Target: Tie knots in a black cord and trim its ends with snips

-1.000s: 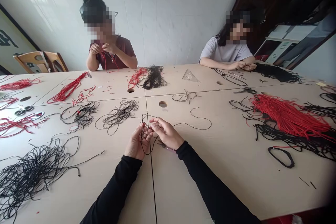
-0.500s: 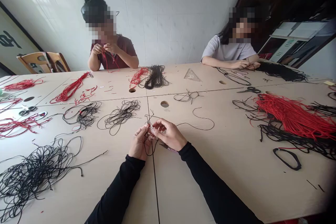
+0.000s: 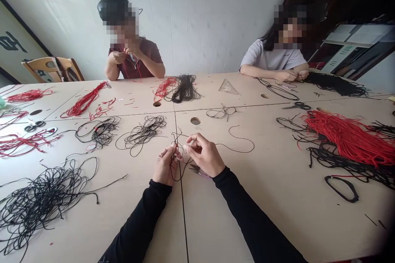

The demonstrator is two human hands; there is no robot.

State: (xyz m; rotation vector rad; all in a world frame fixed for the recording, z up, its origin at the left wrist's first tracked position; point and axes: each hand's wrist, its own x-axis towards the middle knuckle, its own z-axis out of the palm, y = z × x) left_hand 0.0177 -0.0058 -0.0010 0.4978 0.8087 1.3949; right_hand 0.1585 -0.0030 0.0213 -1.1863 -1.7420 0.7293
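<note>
Thin black cord [image 3: 175, 177], knotted and looped, hangs from my left hand [image 3: 167, 166], whose thumb and fingers pinch it near the table's middle seam. Short cord ends stick up above those fingertips. Just to the right, my right hand [image 3: 206, 155] is closed in a pinch, a small gap from the left fingers. A fine black strand runs toward its fingertips; the exact grip is too small to see clearly. Beneath the right hand lie small thread snips [image 3: 198, 171], partly covered by it. A single loose black cord [image 3: 243, 151] curves across the table beyond the right hand.
Tangled black cords [image 3: 46, 197] lie at the left, with smaller black bundles [image 3: 145, 131] farther in. Red cords [image 3: 345, 139] are heaped at the right near black-handled scissors [image 3: 298, 106]. Across the table, two people work cords; a clear triangle ruler [image 3: 228, 87] lies between them.
My right hand has moved slightly right, away from the left fingers, uncovering more of the snips. My left hand keeps its pinch on the cord. The view has shifted a little.
</note>
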